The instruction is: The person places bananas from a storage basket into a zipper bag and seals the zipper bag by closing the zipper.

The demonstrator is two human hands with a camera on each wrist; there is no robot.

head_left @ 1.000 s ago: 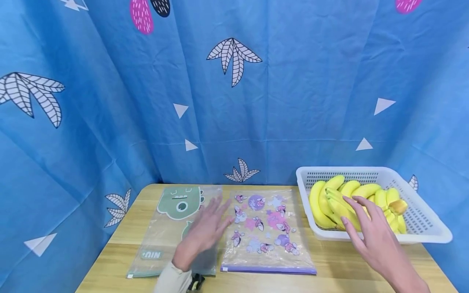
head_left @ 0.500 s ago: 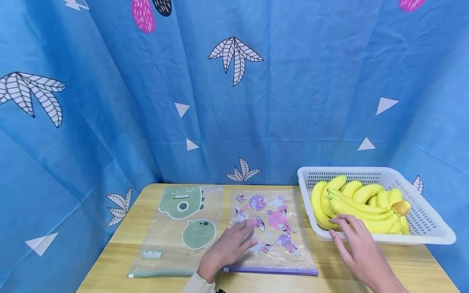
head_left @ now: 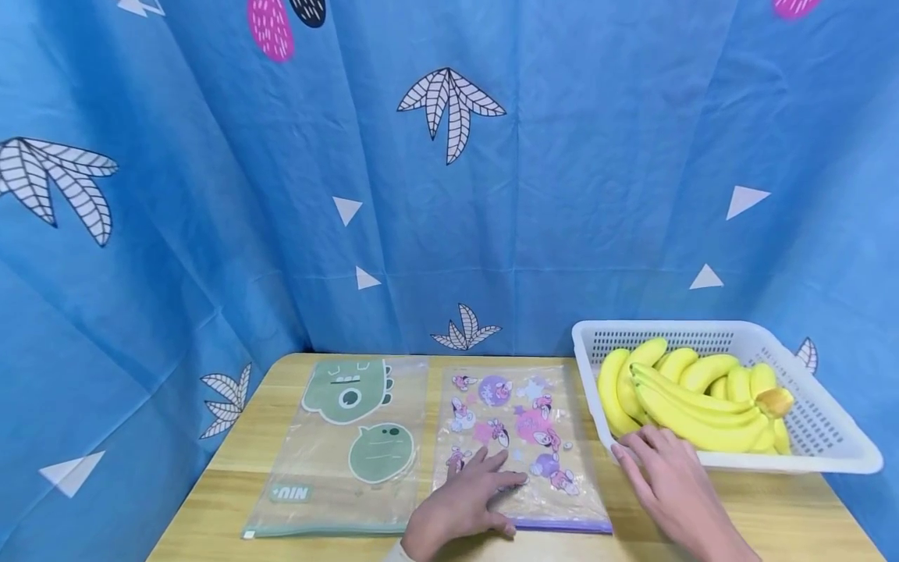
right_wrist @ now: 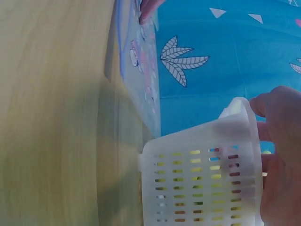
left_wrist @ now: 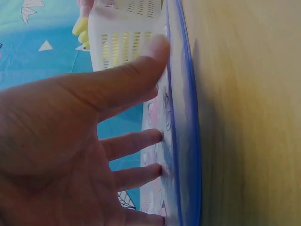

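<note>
Left hand and right hand are reaching over a wooden table, a blue patterned curtain hanging behind. At far left, a clear bag with green prints is lying flat, its pale green zip on the near side. Just beside it, a clear bag with pink and purple prints is lying flat, its purple zip also near the person. Over its lower left part the left hand is spreading its fingers, fingertips touching the printed face. At right, the right hand is gripping the near rim of a white basket close to its left corner, fingers bending over the edge. Inside, yellow bananas are lying heaped, one bunch's brown end pointing right.
</note>
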